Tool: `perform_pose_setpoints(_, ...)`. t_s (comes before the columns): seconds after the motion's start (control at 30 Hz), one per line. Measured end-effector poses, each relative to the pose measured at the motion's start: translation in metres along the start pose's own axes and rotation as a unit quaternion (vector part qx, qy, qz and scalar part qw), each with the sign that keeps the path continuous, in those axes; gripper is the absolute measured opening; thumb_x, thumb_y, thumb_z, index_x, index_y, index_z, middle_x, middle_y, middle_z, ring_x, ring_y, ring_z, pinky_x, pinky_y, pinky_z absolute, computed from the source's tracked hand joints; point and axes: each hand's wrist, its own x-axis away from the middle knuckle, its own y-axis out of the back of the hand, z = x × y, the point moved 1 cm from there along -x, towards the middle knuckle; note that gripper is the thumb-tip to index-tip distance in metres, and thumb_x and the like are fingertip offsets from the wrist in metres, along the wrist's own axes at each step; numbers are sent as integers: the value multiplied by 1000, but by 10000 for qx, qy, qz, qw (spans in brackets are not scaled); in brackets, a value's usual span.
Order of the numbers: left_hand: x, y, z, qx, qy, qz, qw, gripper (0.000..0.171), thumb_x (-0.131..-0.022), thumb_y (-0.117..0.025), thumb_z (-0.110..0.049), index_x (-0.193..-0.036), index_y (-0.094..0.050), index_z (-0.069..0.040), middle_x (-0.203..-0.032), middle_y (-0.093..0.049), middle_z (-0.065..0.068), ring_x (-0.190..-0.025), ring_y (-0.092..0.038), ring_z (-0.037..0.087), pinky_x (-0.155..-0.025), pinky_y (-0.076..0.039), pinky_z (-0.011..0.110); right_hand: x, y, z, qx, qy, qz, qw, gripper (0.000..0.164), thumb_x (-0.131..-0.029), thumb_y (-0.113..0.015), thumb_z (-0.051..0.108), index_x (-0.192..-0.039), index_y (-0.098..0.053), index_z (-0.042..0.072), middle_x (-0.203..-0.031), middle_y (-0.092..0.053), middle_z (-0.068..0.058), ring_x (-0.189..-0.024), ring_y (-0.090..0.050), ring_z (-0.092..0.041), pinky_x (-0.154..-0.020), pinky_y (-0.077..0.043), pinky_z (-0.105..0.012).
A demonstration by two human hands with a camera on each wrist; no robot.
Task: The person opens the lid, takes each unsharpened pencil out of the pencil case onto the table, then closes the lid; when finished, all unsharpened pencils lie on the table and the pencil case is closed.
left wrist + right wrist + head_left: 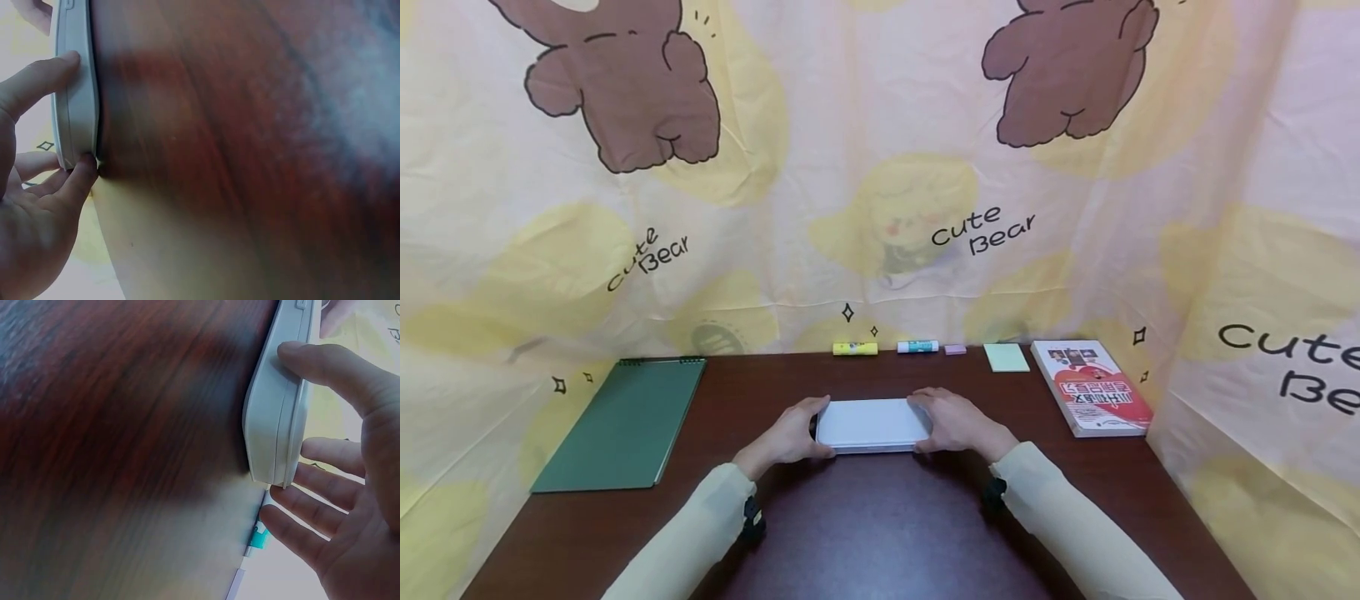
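Observation:
A white, flat, rectangular plastic case (874, 423) lies at the middle of the dark wooden table, its long side facing me. My left hand (788, 435) grips its left end, thumb on the near side and other fingers around the end. At the right end, my right hand (958, 423) holds it with the thumb against the near side and the fingers reaching toward the far side. Up close in the right wrist view, the case (275, 419) shows a seam along its side and a small latch. A small dark part shows beside my left fingers.
A green spiral notebook (621, 425) lies at left. Along the back edge are a yellow tube (855, 349), a white-and-blue tube (917, 347), a purple eraser-like block (955, 350) and a pale green pad (1006, 357). A red-and-white book (1092, 388) lies at right. Bear-print cloth surrounds the table.

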Motion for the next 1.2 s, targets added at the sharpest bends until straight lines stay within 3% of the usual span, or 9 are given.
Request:
perform_pose_setpoints(0.17, 0, -2, 1, -102, 74, -89, 9999, 103, -73, -89, -41, -155, -36, -10, -155, -43, 13, -142, -43, 31, -115, -40, 49, -1, 0, 0, 158, 87, -10, 9998, 84, -74, -82, 53, -143, -54, 12, -146, -56, -7, -133, -53, -26, -111, -46, -46)
perform_pose_setpoints(0.63, 2, -6, 0, -343, -97, -390, 9986, 100, -70, -90, -43, -151, -42, -9, -152, -47, 11, -139, -46, 30, -114, -41, 48, -6, 2, -3, 335, 455, -25, 9984, 70, -76, -79, 55, -134, -63, 18, -135, -65, -6, -114, -64, -22, -99, -54, -44)
perform_pose_setpoints(1.2, 2, -7, -3, -293, 51, -455, 9985, 100, -70, -91, -42, -151, -42, -10, -151, -47, 12, -138, -47, 31, -114, -41, 49, -7, 4, -5, 319, 431, 87, 9985, 71, -76, -79, 56, -134, -64, 18, -137, -64, -6, -118, -63, -23, -102, -52, -45)
